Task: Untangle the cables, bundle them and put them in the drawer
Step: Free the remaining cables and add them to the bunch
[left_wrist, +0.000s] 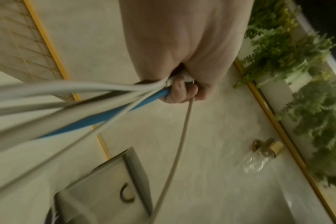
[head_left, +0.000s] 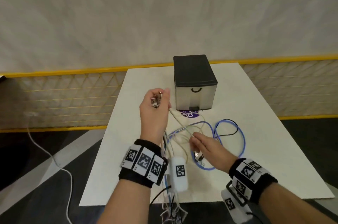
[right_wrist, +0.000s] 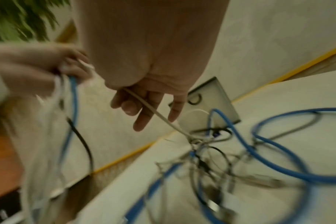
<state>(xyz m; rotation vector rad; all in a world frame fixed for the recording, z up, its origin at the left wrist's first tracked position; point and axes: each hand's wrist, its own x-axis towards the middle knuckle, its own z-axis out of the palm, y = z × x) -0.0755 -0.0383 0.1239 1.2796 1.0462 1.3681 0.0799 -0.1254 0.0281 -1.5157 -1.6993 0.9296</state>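
1. A purple round sticker (head_left: 190,114) on the table, just in front of the drawer unit (head_left: 195,81), shows white letters, possibly "Cla"; the rest is hidden
2. Nothing else is legible

a staged indoor room: yellow-trimmed lattice fence (head_left: 54,99), fake greenery (left_wrist: 290,50), pale wall (head_left: 164,13)

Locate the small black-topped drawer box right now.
In the head view the small black-topped drawer box stands at the far middle of the white table, drawer shut, just beyond the tangled cables and right of the raised left hand.
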